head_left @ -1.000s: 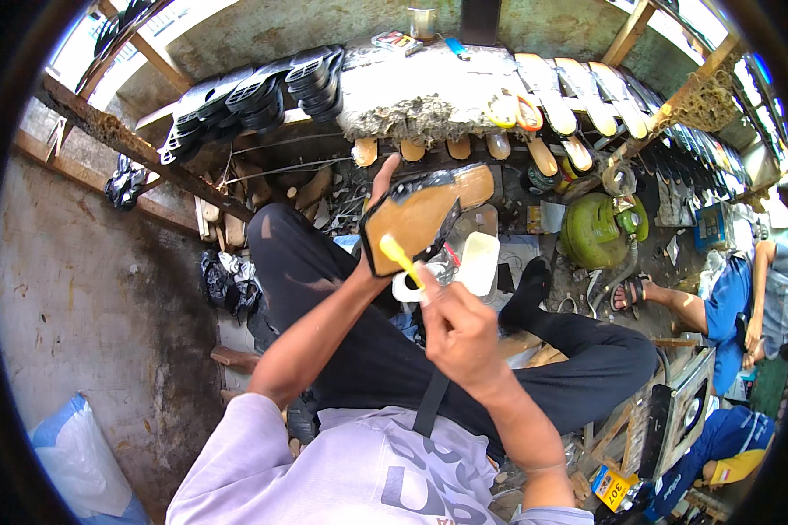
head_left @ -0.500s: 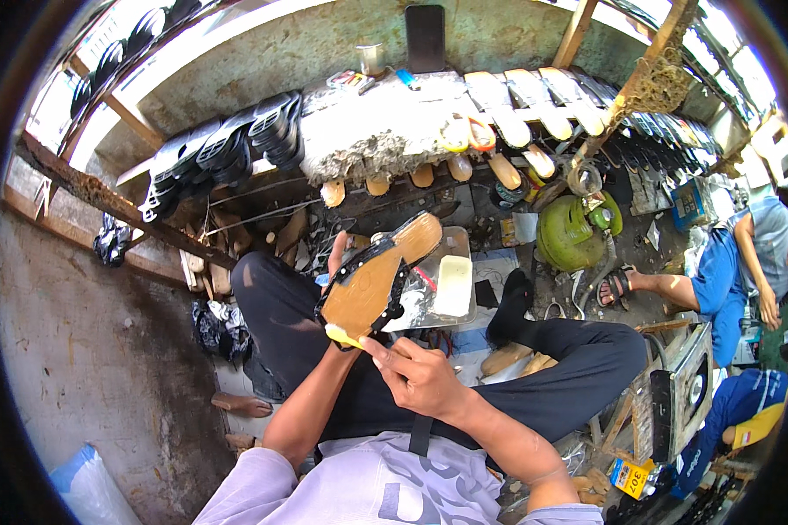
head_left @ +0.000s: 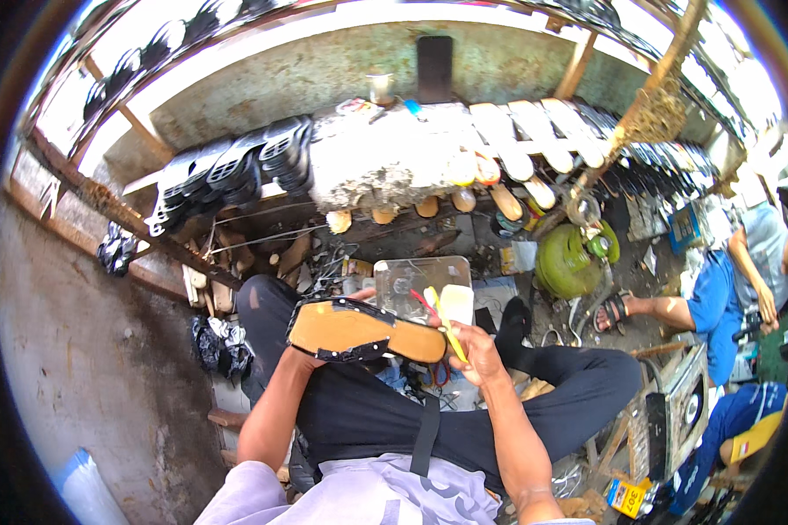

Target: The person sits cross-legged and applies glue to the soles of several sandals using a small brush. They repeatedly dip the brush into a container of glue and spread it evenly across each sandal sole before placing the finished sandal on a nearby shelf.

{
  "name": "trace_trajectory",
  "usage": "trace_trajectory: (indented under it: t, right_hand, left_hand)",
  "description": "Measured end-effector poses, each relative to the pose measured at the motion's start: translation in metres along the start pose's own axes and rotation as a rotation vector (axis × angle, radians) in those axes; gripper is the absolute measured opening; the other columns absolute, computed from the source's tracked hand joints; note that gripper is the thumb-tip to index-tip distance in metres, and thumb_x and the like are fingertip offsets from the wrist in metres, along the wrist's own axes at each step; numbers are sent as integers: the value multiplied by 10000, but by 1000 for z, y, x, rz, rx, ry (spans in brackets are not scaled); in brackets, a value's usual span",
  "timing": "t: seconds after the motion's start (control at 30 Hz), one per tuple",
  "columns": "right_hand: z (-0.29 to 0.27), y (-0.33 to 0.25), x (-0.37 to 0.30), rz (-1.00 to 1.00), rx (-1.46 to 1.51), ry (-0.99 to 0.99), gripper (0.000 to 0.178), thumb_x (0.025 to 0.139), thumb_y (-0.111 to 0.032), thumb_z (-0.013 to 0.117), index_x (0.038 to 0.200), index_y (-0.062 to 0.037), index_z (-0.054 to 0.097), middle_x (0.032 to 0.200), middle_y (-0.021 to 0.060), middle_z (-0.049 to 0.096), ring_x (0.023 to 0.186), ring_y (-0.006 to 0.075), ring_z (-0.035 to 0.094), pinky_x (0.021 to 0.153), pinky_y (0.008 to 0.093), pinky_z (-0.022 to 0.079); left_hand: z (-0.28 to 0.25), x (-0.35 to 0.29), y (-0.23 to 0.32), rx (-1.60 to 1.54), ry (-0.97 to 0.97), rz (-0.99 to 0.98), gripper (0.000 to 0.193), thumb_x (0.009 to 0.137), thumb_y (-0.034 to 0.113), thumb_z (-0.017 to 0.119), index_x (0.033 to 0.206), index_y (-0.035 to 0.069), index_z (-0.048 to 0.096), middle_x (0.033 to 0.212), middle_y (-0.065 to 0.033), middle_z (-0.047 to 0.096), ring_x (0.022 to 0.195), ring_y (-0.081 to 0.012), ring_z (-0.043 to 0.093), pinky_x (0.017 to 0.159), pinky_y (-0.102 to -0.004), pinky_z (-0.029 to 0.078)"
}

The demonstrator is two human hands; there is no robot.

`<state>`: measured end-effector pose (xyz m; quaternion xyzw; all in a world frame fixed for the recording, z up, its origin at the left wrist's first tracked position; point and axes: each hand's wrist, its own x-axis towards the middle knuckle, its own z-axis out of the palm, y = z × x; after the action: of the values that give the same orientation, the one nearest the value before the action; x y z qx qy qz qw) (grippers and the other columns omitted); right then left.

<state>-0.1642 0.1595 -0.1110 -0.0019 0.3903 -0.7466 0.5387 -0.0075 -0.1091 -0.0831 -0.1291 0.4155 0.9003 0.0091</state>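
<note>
My left hand (head_left: 300, 360) is closed round a sandal or shoe in the making (head_left: 337, 331), mostly hidden behind it. Its tan sole faces up, black upper material is folded over the edges, and the narrow heel end points right. Between the fingers of my right hand (head_left: 479, 354) is a slim yellow brush (head_left: 450, 325), shaped like a toothbrush, with its head pointing up and away. This hand is beside the heel end; whether the brush touches the sole I cannot tell. Just beyond lies a clear plastic tray (head_left: 422, 265) holding a cream-coloured tub (head_left: 458, 302).
A workbench (head_left: 359, 140) along the wall carries black shoe parts (head_left: 286, 149) and pale soles (head_left: 499, 131). A green gas cylinder (head_left: 562, 262) stands at right. Another person's sandalled foot (head_left: 617, 313) is beyond it. A stove-like metal box (head_left: 687, 402) sits lower right.
The sandal has turned from a slanted pose to nearly level, heel end now right. My right hand has moved right with the brush, from the toe end to the heel end.
</note>
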Motion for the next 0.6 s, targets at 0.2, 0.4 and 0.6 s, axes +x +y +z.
trace_trajectory:
  t: [0.2,0.4,0.6]
  right_hand:
    - [25,16,17,143,-138,-102,363,866,-41,603,1212,67,596,988,58,657,511,27,416,390,167,311]
    - [56,32,46,87,-91,23,326,843,-3,639,1162,60,611,873,58,646,494,38,423,367,182,291]
    - [93,71,75,-54,-97,200,257,883,-4,614,1138,21,630,827,25,643,462,23,414,361,181,279]
  left_hand:
    - [-40,-15,20,-287,48,-202,521,1028,261,429,1440,-58,451,1357,-199,598,1173,-282,641,1011,-393,525]
    - [-51,-37,8,-824,-67,130,745,927,579,493,1446,45,457,1470,-205,494,1354,-380,481,1114,-667,320]
    - [21,-12,-64,-230,698,241,581,962,171,627,1440,-42,375,1223,-136,644,1064,-181,633,941,-382,501]
